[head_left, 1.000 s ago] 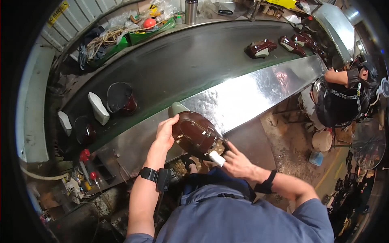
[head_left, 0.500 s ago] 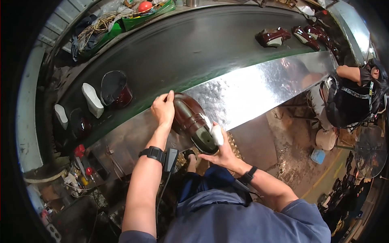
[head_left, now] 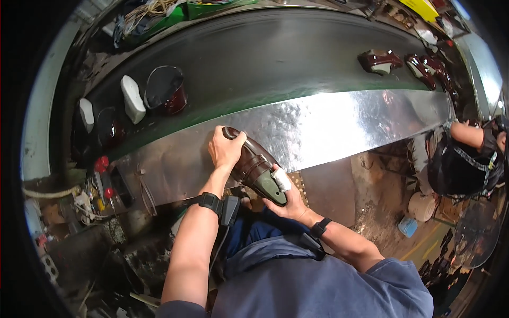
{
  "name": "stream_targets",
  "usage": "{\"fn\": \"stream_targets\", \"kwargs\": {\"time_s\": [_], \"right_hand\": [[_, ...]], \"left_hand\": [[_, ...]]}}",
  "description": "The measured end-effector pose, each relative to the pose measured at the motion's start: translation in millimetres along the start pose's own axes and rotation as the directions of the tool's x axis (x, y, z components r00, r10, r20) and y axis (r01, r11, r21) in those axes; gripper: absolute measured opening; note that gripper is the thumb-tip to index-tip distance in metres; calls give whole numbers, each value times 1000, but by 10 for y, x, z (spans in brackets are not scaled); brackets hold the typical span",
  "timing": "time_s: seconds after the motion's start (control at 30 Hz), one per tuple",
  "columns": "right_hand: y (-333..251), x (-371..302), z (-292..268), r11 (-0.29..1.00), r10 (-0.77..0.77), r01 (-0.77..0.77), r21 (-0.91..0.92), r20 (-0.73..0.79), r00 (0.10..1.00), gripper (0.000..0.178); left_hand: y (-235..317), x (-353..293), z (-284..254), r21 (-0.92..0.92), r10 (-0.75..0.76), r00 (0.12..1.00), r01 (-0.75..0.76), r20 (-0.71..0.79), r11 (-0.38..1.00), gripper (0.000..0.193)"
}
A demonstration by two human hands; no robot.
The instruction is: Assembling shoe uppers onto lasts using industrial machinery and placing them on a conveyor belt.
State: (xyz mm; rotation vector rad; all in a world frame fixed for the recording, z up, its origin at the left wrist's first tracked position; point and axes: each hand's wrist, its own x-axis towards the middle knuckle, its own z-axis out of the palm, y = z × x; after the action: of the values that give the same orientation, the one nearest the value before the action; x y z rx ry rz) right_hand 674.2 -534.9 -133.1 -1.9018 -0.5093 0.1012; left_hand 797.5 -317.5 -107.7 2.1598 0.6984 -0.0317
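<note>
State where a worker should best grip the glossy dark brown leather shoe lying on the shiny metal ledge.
Probably at both ends, as now: the left hand caps the far end of the glossy dark brown leather shoe from above, and the right hand cups the near end. Its long, narrow body suits this.

A flat yellow package (head_left: 422, 7) is lying at the far right end beyond the dark conveyor belt (head_left: 275, 58). A green box-like package (head_left: 212, 6) is sitting past the belt's far edge, toward the left.
</note>
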Motion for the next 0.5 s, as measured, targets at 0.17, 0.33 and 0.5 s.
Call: {"fn": "stream_targets", "kwargs": {"time_s": [0.17, 0.33, 0.5], "right_hand": [[-524, 165, 3, 979, 29, -48, 198, 98, 995, 104], [-1123, 963, 190, 402, 441, -749, 526, 606, 662, 101], [-2237, 1197, 967, 323, 285, -941, 100, 938, 197, 64]], "left_hand": [[-211, -45, -534, -174, -137, 990, 131, -22, 976, 44], [-149, -345, -1664, -246, -172, 964, 120, -201, 962, 43], [-690, -1285, -2816, -381, -148, 886, -34, -439, 924, 33]]}}
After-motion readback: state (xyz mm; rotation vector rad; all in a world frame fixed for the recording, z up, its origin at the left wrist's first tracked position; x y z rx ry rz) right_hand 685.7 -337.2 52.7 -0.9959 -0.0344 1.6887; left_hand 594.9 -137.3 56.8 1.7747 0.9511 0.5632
